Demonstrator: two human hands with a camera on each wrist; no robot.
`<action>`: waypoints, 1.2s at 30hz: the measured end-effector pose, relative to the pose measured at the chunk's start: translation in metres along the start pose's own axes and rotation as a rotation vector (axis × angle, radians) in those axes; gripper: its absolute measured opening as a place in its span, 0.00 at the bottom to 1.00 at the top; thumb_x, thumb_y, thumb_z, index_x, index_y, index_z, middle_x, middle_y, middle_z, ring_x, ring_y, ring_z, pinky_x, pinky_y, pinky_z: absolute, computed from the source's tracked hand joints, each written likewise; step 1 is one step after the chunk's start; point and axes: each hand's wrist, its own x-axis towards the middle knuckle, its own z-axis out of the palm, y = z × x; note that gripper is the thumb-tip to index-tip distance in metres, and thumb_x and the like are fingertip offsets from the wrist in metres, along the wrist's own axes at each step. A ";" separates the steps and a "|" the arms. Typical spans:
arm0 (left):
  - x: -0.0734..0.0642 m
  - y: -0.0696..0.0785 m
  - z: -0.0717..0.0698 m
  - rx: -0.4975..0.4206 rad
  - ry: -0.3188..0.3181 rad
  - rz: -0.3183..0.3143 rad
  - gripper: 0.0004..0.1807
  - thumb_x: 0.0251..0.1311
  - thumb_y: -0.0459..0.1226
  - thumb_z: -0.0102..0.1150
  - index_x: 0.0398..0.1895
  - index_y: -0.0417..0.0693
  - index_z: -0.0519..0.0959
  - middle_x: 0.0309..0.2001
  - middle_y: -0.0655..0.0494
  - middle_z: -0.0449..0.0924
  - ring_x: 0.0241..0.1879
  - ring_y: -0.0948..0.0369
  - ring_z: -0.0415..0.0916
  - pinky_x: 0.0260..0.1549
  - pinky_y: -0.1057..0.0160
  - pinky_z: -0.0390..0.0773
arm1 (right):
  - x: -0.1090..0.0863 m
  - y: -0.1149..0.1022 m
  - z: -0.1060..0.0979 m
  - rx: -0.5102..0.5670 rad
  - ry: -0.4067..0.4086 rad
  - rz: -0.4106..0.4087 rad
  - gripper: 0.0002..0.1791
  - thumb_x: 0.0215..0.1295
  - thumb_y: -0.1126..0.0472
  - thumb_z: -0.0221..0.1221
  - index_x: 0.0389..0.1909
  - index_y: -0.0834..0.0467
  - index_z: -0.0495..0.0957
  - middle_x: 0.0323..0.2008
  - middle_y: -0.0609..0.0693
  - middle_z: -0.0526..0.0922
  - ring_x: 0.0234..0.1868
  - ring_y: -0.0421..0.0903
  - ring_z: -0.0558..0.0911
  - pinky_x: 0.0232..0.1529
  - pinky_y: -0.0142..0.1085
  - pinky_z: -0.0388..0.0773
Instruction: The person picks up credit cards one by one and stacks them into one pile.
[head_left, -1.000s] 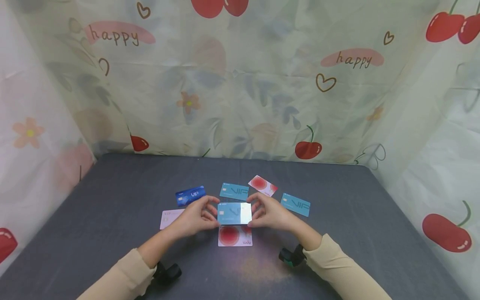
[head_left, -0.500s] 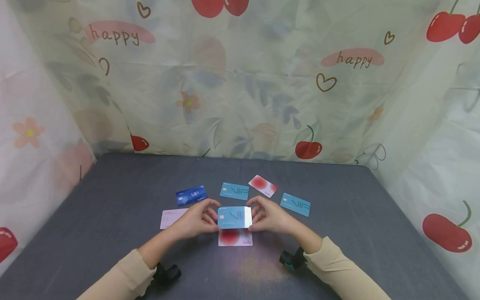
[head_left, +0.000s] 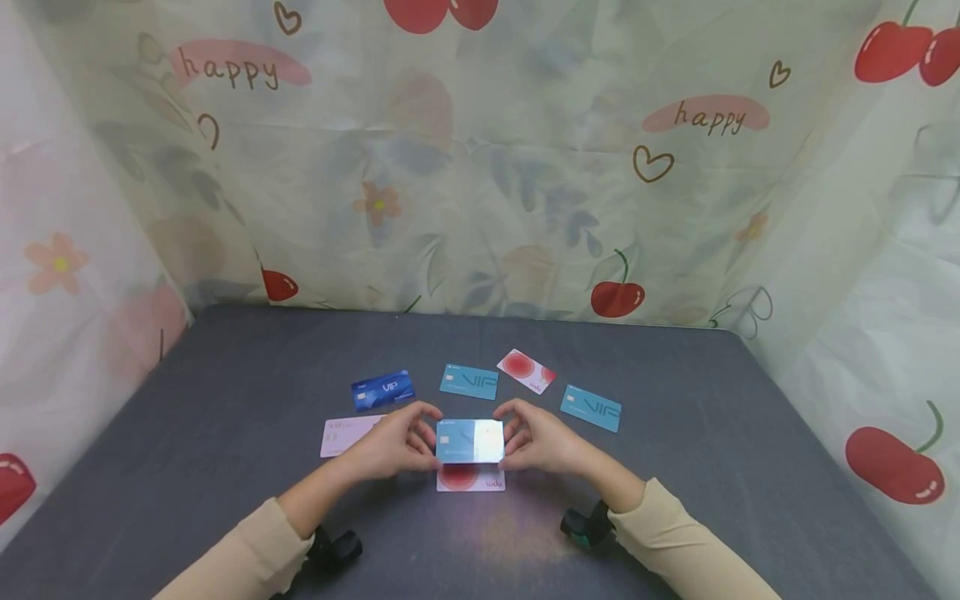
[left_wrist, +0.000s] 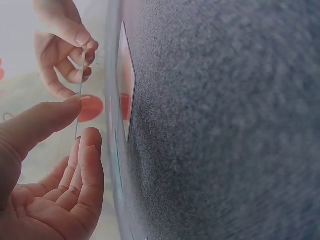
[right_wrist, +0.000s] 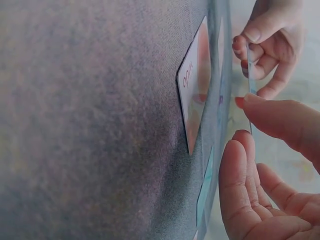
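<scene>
Two bare hands hold a light blue card above a dark grey worktop

The left hand and right hand each pinch one short end of the card, fingers and thumb curled in near the corners. It is raised, apart from the worktop, and in the head view hides part of the near red-circle card below.

It looks thin, light and stiff, like plastic; the glossy face is probably slippery, and breakage seems unlikely. The short ends, where it is held, look the surest grip.

I count seven cards: three light blue, being the held one, a back light blue card and a right-hand light blue card; two with red circles, including the far red-circle card; one dark blue card; one pale pink card, partly behind the left hand.
</scene>
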 end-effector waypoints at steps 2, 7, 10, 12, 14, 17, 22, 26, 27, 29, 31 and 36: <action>0.000 0.000 0.001 0.000 0.000 0.011 0.32 0.47 0.31 0.68 0.56 0.33 0.65 0.37 0.42 0.77 0.32 0.62 0.79 0.32 0.65 0.79 | 0.000 0.000 0.000 -0.002 -0.001 0.001 0.31 0.49 0.69 0.67 0.55 0.65 0.65 0.36 0.57 0.75 0.32 0.42 0.80 0.35 0.29 0.79; 0.000 0.000 0.003 0.004 -0.002 -0.003 0.32 0.47 0.30 0.68 0.56 0.34 0.65 0.36 0.45 0.76 0.31 0.62 0.79 0.30 0.66 0.79 | -0.001 0.001 0.001 -0.007 0.000 0.016 0.31 0.49 0.68 0.67 0.54 0.64 0.66 0.36 0.56 0.75 0.32 0.42 0.79 0.36 0.29 0.79; 0.001 0.000 0.005 0.022 0.003 -0.014 0.31 0.46 0.30 0.68 0.55 0.35 0.66 0.35 0.47 0.76 0.30 0.63 0.78 0.29 0.67 0.78 | -0.001 0.002 0.002 -0.008 -0.005 0.021 0.31 0.49 0.68 0.67 0.54 0.64 0.66 0.36 0.57 0.75 0.33 0.43 0.78 0.36 0.28 0.79; 0.001 -0.001 0.006 0.029 0.004 -0.008 0.31 0.46 0.30 0.68 0.55 0.35 0.66 0.35 0.47 0.76 0.30 0.63 0.77 0.28 0.69 0.77 | -0.002 0.002 0.002 -0.008 -0.010 0.022 0.31 0.49 0.69 0.67 0.54 0.64 0.66 0.36 0.57 0.75 0.33 0.43 0.78 0.36 0.28 0.78; 0.000 -0.001 0.006 0.035 0.004 0.005 0.31 0.45 0.30 0.69 0.54 0.35 0.66 0.34 0.46 0.76 0.28 0.64 0.76 0.28 0.70 0.76 | -0.002 0.003 0.003 -0.005 -0.015 0.019 0.31 0.49 0.69 0.67 0.54 0.64 0.66 0.36 0.57 0.75 0.33 0.42 0.78 0.36 0.28 0.78; -0.001 -0.002 0.007 0.046 -0.002 0.014 0.31 0.46 0.30 0.69 0.54 0.34 0.66 0.34 0.45 0.76 0.27 0.65 0.75 0.27 0.71 0.75 | -0.002 0.003 0.004 -0.003 -0.018 0.014 0.31 0.48 0.70 0.67 0.55 0.65 0.65 0.36 0.56 0.75 0.33 0.42 0.78 0.36 0.27 0.77; -0.001 -0.002 0.009 0.086 0.000 -0.007 0.31 0.46 0.31 0.69 0.55 0.36 0.67 0.34 0.47 0.76 0.28 0.64 0.75 0.27 0.71 0.75 | -0.003 0.005 0.005 -0.022 -0.016 0.009 0.32 0.48 0.70 0.66 0.55 0.66 0.65 0.36 0.55 0.75 0.33 0.41 0.78 0.36 0.26 0.77; -0.002 -0.001 0.010 0.095 -0.005 -0.006 0.31 0.46 0.31 0.69 0.55 0.36 0.67 0.33 0.48 0.76 0.27 0.64 0.75 0.26 0.71 0.75 | -0.004 0.004 0.007 -0.036 -0.016 0.020 0.32 0.49 0.70 0.66 0.56 0.66 0.65 0.36 0.54 0.75 0.34 0.42 0.79 0.36 0.27 0.77; -0.002 -0.001 0.010 0.096 -0.007 0.000 0.31 0.45 0.31 0.69 0.55 0.35 0.67 0.33 0.47 0.76 0.27 0.64 0.74 0.26 0.71 0.74 | -0.005 0.003 0.007 -0.037 -0.016 0.020 0.32 0.49 0.70 0.66 0.55 0.66 0.65 0.36 0.54 0.75 0.34 0.42 0.79 0.36 0.27 0.77; -0.002 -0.001 0.010 0.096 -0.011 0.008 0.32 0.45 0.30 0.69 0.55 0.34 0.67 0.33 0.47 0.76 0.27 0.64 0.74 0.25 0.71 0.74 | -0.005 0.003 0.008 -0.041 -0.015 0.025 0.32 0.49 0.70 0.66 0.55 0.66 0.65 0.36 0.54 0.75 0.34 0.42 0.79 0.37 0.28 0.77; -0.002 -0.001 0.010 0.098 -0.013 0.013 0.32 0.45 0.30 0.69 0.55 0.34 0.67 0.33 0.47 0.76 0.27 0.64 0.74 0.25 0.71 0.74 | -0.006 0.002 0.009 -0.044 -0.012 0.028 0.31 0.49 0.70 0.66 0.55 0.66 0.65 0.36 0.54 0.75 0.34 0.42 0.79 0.37 0.28 0.78; -0.004 0.000 0.011 0.113 -0.007 -0.003 0.32 0.44 0.30 0.70 0.54 0.35 0.67 0.32 0.49 0.75 0.27 0.64 0.74 0.25 0.71 0.74 | -0.006 0.004 0.010 -0.047 -0.013 0.043 0.31 0.48 0.69 0.67 0.54 0.65 0.66 0.36 0.56 0.75 0.34 0.42 0.78 0.37 0.28 0.78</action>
